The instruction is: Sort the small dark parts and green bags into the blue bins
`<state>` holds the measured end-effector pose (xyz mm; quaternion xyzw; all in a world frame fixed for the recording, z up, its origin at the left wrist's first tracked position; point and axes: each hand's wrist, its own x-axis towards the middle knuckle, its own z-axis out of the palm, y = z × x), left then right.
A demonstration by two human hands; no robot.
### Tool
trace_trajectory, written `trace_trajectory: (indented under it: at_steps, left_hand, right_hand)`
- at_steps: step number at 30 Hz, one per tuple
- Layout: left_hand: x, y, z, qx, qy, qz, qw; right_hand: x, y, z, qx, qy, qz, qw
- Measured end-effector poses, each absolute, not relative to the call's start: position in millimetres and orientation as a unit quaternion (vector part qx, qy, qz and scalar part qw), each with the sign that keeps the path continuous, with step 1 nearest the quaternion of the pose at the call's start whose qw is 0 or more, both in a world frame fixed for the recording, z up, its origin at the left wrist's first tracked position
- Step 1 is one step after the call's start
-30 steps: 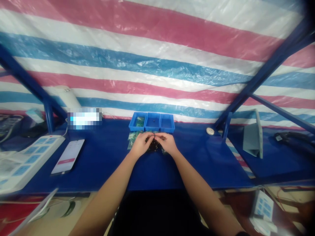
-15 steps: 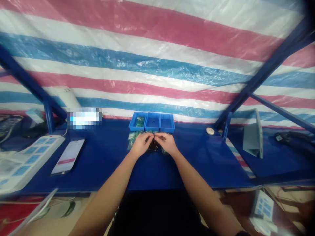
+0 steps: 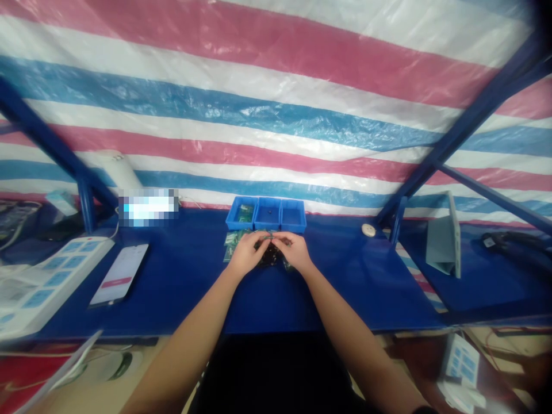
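Note:
My left hand (image 3: 245, 253) and my right hand (image 3: 292, 251) meet fingertip to fingertip over the blue table (image 3: 194, 276), just in front of three joined blue bins (image 3: 266, 214). Both hands are closed in a pinch on a small dark part between them, too small to name. Green circuit boards (image 3: 230, 241) lie in a pile under and left of my left hand. The left bin holds a green board; the middle bin holds a small dark piece.
A phone (image 3: 119, 273) lies on the table at left, beside a white box with blue squares (image 3: 38, 282). A small round white object (image 3: 368, 229) sits right of the bins. A grey stand (image 3: 444, 236) rests on the right bench. Blue frame posts rise on both sides.
Almost nothing differs. My fingertips shift slightly against each other over the dark part; both arms stay where they were.

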<state>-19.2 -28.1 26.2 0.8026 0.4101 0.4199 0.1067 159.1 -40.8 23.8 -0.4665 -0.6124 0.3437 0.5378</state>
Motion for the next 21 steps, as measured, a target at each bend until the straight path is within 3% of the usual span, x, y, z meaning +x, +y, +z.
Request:
trace_trajectory:
  at_steps: [21]
  left_hand:
    - [-19.1,-26.9,26.8,0.803,0.410,0.420,0.100]
  right_hand:
    - [158.3,-41.3,23.9,-0.469,-0.616,0.343,0.533]
